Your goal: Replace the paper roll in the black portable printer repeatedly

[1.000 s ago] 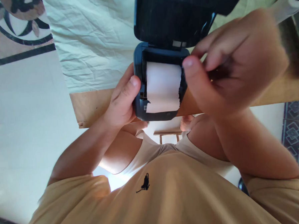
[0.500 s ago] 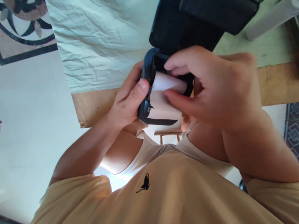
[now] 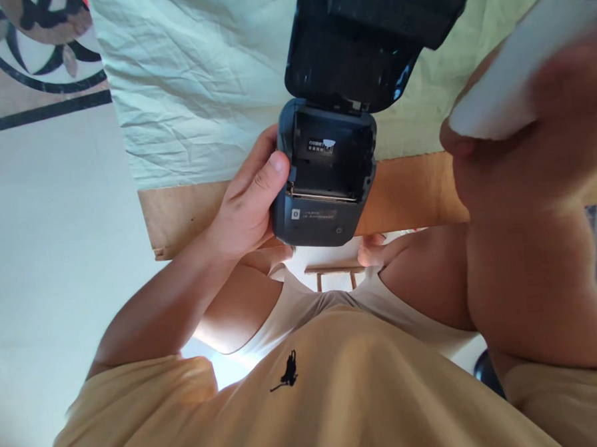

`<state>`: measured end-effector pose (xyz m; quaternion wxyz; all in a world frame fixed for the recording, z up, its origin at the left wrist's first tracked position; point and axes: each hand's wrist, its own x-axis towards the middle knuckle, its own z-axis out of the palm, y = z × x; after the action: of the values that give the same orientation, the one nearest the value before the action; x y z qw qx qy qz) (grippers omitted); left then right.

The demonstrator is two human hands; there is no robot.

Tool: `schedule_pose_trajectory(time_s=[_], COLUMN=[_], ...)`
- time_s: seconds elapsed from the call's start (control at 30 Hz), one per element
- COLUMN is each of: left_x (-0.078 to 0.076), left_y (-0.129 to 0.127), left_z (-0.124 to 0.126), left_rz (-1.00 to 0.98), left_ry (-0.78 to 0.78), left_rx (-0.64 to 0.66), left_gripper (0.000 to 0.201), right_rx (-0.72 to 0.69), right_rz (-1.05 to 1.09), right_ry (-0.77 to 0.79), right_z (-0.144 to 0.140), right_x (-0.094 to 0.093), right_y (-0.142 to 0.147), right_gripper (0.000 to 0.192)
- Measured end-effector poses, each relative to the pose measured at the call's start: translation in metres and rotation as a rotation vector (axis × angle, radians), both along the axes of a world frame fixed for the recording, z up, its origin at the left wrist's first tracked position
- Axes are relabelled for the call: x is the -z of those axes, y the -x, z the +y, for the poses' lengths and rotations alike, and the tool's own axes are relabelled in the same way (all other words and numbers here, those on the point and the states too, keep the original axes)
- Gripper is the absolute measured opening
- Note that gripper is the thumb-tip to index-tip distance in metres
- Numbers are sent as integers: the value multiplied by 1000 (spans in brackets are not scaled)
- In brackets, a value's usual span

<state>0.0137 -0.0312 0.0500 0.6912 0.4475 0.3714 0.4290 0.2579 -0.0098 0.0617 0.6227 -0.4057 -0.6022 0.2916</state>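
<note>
My left hand [image 3: 252, 199] grips a small dark label printer [image 3: 316, 226] by its left side, thumb on the rim. The printer's lid [image 3: 350, 57] is swung up and back, showing a bare paper bay with a small printed sticker [image 3: 319, 146] inside. A narrow bar runs across the bay's near edge, above a power button. Off to the right, my right hand [image 3: 545, 164] is raised and closed around a white roll of paper [image 3: 506, 79]. Motion blurs the hand and the roll, and the roll's far end is partly hidden by fingers.
A pale green cloth [image 3: 196, 89] covers the table, whose wooden edge [image 3: 188, 212] runs beneath the printer. White floor [image 3: 54, 249] with a patterned inlay [image 3: 44, 57] lies to the left. A small wooden stool [image 3: 333, 270] stands below, beyond my legs.
The white paper that lay in the printer's bay is out of it. My right hand has moved from the bay to the right, with a white roll in it. My left hand still holds the printer.
</note>
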Motion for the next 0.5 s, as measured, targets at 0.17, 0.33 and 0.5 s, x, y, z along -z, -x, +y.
schedule_pose_trajectory(time_s=[0.17,0.33,0.5], left_x=[3,5,2], left_y=[2,2,1], left_z=[1,1,1], left_rz=[-2,-48,-27], left_ry=[-20,-35,16], left_rx=[2,12,4], left_gripper=[53,54,59], right_rx=[247,218,181], right_rz=[-505,-841,-867], right_ry=[-9,35,23], right_z=[0,2,3], right_x=[5,6,15], right_y=[7,-2,-5], right_gripper=[16,35,42])
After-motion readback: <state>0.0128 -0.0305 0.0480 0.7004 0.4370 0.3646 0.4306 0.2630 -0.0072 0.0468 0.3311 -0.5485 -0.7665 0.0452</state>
